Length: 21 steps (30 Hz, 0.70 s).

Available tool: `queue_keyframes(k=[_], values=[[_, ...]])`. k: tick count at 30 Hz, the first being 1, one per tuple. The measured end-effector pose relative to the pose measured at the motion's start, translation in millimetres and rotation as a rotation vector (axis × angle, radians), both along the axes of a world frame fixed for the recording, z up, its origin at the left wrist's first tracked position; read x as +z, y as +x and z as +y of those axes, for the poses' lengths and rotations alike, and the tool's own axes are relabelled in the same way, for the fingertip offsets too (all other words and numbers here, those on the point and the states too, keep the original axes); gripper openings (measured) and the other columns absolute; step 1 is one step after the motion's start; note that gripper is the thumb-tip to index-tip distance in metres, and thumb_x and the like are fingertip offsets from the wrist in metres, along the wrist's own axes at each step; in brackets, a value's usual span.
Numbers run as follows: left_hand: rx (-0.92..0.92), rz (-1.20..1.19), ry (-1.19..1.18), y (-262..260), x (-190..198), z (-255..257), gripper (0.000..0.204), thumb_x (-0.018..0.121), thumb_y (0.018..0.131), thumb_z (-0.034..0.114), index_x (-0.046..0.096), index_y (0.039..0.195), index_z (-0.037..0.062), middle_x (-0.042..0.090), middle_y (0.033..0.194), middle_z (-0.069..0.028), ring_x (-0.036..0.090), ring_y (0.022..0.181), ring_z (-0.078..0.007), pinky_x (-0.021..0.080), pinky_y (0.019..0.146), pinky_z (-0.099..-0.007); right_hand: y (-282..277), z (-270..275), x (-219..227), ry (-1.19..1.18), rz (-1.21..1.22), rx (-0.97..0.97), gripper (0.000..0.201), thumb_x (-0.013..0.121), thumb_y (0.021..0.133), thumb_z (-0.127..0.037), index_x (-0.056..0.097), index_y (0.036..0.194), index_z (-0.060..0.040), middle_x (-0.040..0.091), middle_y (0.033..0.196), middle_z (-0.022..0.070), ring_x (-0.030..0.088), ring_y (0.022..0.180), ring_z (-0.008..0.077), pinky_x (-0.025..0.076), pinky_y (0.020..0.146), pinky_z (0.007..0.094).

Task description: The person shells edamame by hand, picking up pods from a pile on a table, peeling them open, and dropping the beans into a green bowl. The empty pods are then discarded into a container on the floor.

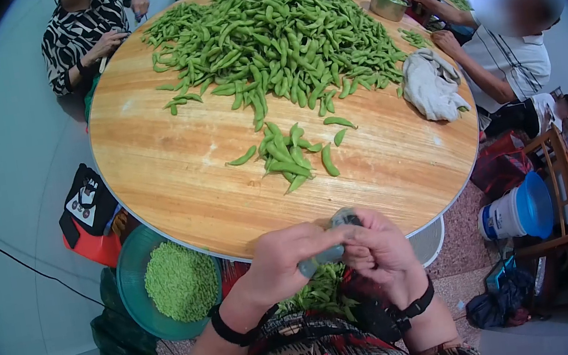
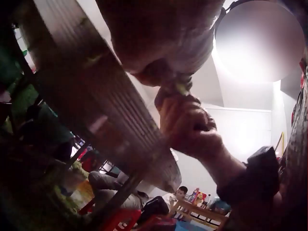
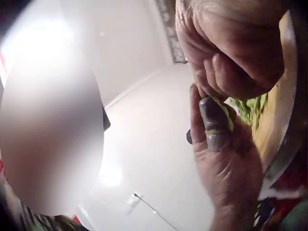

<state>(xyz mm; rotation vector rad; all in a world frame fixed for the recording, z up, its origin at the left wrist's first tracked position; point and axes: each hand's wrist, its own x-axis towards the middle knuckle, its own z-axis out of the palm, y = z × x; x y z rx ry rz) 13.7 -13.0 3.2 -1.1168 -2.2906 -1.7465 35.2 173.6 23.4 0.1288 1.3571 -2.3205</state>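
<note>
Both hands meet just past the table's near edge in the head view. The left hand [image 1: 278, 262], with grey-green covers on its thumb and a finger, pinches a small green pod [image 2: 182, 89], mostly hidden by fingers. The right hand [image 1: 383, 250] has curled fingers and pinches the same pod from the other side. In the right wrist view the left hand [image 3: 226, 163] is below the right hand [image 3: 236, 43], their fingertips touching. A loose group of pods [image 1: 284, 152] lies on the table [image 1: 177, 192], ahead of the hands, and a large heap of pods [image 1: 278, 33] behind it.
A green basket [image 1: 130, 293] of shelled beans [image 1: 181, 279] stands at lower left. Green pieces [image 1: 322, 292] lie below the hands. A cloth [image 1: 433, 86] rests on the table's right side. Other people sit around the far side. A white bucket [image 1: 504, 219] stands right.
</note>
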Motion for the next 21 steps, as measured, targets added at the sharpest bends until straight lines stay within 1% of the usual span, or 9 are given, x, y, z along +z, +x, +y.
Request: queue_keyframes(k=[3, 5, 7, 10, 12, 14, 16, 19, 21], values=[[-0.070, 0.006, 0.183, 2.5, -14.3, 3.1, 0.026, 0.060, 0.077, 0.002, 0.058, 0.103, 0.0042, 0.059, 0.079, -0.0076, 0.058, 0.070, -0.0165, 0.045, 0.062, -0.0253, 5.1, -9.4, -7.5, -0.405, -0.205, 0.069, 0.010, 0.055, 0.088, -0.011, 0.053, 0.092, -0.0020, 0.041, 0.055, -0.0037, 0.034, 0.042, 0.0017, 0.025, 0.036, 0.0141], [-0.049, -0.109, 0.319, 11.3, -18.2, 7.0, 0.014, 0.061, 0.081, 0.008, 0.059, 0.094, 0.0026, 0.056, 0.072, -0.0032, 0.054, 0.064, -0.0104, 0.043, 0.057, -0.0225, 7.1, -14.2, -7.1, -0.395, -0.155, 0.056, 0.010, 0.055, 0.089, -0.012, 0.053, 0.092, -0.0024, 0.041, 0.055, -0.0037, 0.034, 0.042, 0.0015, 0.025, 0.036, 0.0143], [-0.106, -0.681, 0.681, 16.4, -17.8, 9.0, 0.013, 0.059, 0.082, 0.006, 0.052, 0.092, 0.0035, 0.054, 0.074, -0.0024, 0.051, 0.063, -0.0095, 0.041, 0.055, -0.0196, 6.3, -18.7, -4.2, -0.385, -0.095, 0.045, 0.010, 0.055, 0.089, -0.012, 0.053, 0.093, -0.0027, 0.042, 0.055, -0.0037, 0.034, 0.042, 0.0014, 0.025, 0.037, 0.0144], [0.038, -0.699, 0.682, 11.4, -14.9, 11.5, 0.016, 0.052, 0.084, 0.002, 0.049, 0.099, 0.0034, 0.052, 0.078, -0.0026, 0.047, 0.060, -0.0073, 0.034, 0.051, -0.0163, 3.4, -18.9, 9.4, -0.188, -0.018, -0.042, 0.014, 0.058, 0.087, -0.015, 0.056, 0.088, -0.0007, 0.049, 0.058, -0.0008, 0.041, 0.044, 0.0045, 0.031, 0.039, 0.0191], [0.159, -0.755, 0.729, 1.5, -7.8, -9.2, 0.014, 0.049, 0.084, 0.001, 0.049, 0.099, 0.0029, 0.052, 0.079, -0.0035, 0.045, 0.059, -0.0067, 0.031, 0.049, -0.0163, -7.2, -7.2, 27.1, 0.333, 0.550, 0.543, 0.020, 0.063, 0.083, -0.018, 0.057, 0.079, 0.0014, 0.054, 0.059, 0.0039, 0.048, 0.047, 0.0083, 0.038, 0.043, 0.0249], [0.284, -0.822, 0.770, 0.7, -4.9, -18.3, 0.014, 0.046, 0.085, 0.000, 0.050, 0.098, 0.0025, 0.052, 0.080, -0.0044, 0.044, 0.059, -0.0061, 0.029, 0.047, -0.0163, -17.0, -22.0, 39.2, 0.585, 0.544, 0.566, 0.027, 0.065, 0.079, -0.022, 0.055, 0.071, 0.0022, 0.059, 0.060, 0.0100, 0.058, 0.052, 0.0152, 0.045, 0.050, 0.0306], [0.259, -0.865, 0.838, 1.2, -4.2, -19.7, 0.016, 0.044, 0.085, 0.000, 0.050, 0.100, 0.0021, 0.052, 0.080, -0.0050, 0.043, 0.058, -0.0058, 0.024, 0.046, -0.0155, -36.8, -41.4, 28.4, 1.583, 0.917, 0.093, 0.029, 0.063, 0.079, -0.025, 0.054, 0.068, 0.0010, 0.059, 0.059, 0.0134, 0.063, 0.058, 0.0226, 0.047, 0.053, 0.0337], [0.180, -0.897, 0.815, 3.0, -10.0, -20.6, 0.016, 0.047, 0.082, -0.002, 0.055, 0.096, 0.0019, 0.053, 0.081, -0.0047, 0.045, 0.060, -0.0067, 0.027, 0.048, -0.0157, -62.3, -57.8, 5.3, 1.723, 0.831, -0.022, 0.028, 0.065, 0.076, -0.024, 0.054, 0.066, -0.0001, 0.057, 0.061, 0.0218, 0.057, 0.058, 0.0384, 0.044, 0.052, 0.0433], [0.137, -0.922, 0.809, -0.2, -10.0, -21.8, 0.019, 0.049, 0.080, -0.005, 0.057, 0.097, 0.0013, 0.054, 0.081, -0.0043, 0.045, 0.062, -0.0069, 0.029, 0.049, -0.0155, -63.3, -52.8, 0.0, 1.774, 0.812, -0.038, 0.028, 0.065, 0.076, -0.024, 0.054, 0.067, 0.0006, 0.057, 0.062, 0.0220, 0.057, 0.059, 0.0383, 0.044, 0.053, 0.0437]])
